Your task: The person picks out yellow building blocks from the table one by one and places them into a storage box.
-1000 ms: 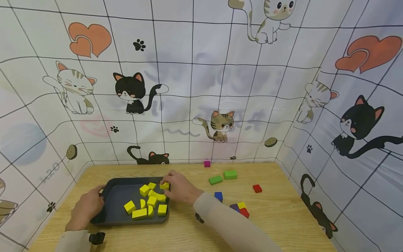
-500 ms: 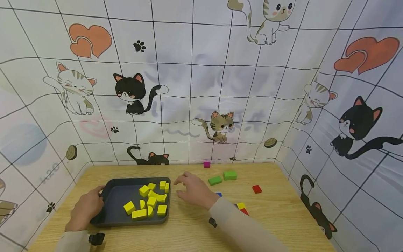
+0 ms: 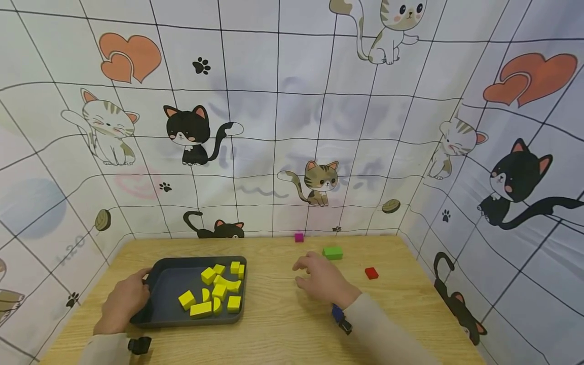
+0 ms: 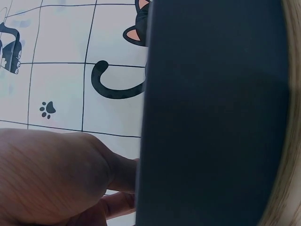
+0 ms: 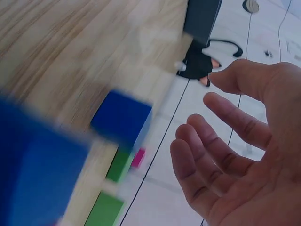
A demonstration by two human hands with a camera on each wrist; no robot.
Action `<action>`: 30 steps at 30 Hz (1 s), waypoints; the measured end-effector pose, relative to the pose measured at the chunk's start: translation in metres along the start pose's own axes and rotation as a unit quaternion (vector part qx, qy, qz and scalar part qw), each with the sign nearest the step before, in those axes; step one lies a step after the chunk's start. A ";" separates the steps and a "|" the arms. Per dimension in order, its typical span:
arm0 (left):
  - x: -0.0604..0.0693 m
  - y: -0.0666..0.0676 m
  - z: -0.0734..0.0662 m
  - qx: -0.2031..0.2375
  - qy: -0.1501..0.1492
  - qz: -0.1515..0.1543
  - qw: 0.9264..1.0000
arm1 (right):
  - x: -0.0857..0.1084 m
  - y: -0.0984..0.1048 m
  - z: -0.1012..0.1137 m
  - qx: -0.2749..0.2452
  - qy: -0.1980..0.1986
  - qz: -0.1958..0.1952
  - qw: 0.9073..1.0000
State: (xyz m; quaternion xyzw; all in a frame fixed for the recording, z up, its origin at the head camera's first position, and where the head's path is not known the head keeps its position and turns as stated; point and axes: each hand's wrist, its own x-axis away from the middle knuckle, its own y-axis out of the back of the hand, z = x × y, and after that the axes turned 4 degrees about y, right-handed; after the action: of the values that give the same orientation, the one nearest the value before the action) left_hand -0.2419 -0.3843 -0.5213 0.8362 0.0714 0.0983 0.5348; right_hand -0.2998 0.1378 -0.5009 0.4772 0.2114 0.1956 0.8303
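Observation:
My left hand [image 3: 125, 301] grips the left edge of a dark grey tray [image 3: 166, 286] that rests on the table. Several yellow blocks [image 3: 220, 291] of different shapes lie in its right half. In the left wrist view, thumb and finger meet the tray wall [image 4: 211, 113]. My right hand [image 3: 325, 278] hovers over the table right of the tray, fingers loosely bent and holding nothing. Near it in the right wrist view are a blue block [image 5: 121, 115] and a larger, blurred blue block [image 5: 37, 165]. A green block [image 3: 333, 253] lies just beyond this hand.
A magenta cube [image 3: 298, 238] sits at the table's back edge, and a red block [image 3: 371, 273] lies to the right. Patterned cloth [image 3: 255, 152] with cats hangs behind and at both sides. The right forearm [image 3: 383, 324] hides part of the table.
My right hand has let go of a yellow block in the tray's back right corner and moved right across the table. The left hand and tray have stayed put.

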 end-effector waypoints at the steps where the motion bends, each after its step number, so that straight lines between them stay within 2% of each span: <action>1: 0.000 0.000 0.000 -0.001 -0.002 -0.002 1.000 | 0.004 0.003 -0.005 0.001 -0.006 -0.004 1.000; 10: 0.000 0.001 0.000 0.004 0.002 0.003 1.000 | 0.035 0.028 -0.034 -0.005 -0.106 -0.019 0.994; 15: 0.000 0.002 0.000 0.007 0.006 0.003 1.000 | 0.048 0.038 -0.046 -0.007 -0.122 -0.009 0.993; 19: -0.001 0.001 0.000 0.008 0.006 0.007 1.000 | 0.057 0.041 -0.055 -0.010 -0.138 0.018 0.990; 24: -0.001 0.001 -0.001 0.006 0.011 0.007 1.000 | 0.064 0.045 -0.064 -0.023 -0.140 0.049 0.989; 30: 0.001 0.001 -0.001 0.008 0.018 0.013 1.000 | 0.069 0.048 -0.073 -0.038 -0.106 0.073 0.991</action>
State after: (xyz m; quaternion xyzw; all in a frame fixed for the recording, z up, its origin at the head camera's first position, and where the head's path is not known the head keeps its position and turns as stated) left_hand -0.2414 -0.3833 -0.5199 0.8395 0.0712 0.1197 0.5252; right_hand -0.2877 0.2483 -0.5035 0.4771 0.0795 0.2118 0.8492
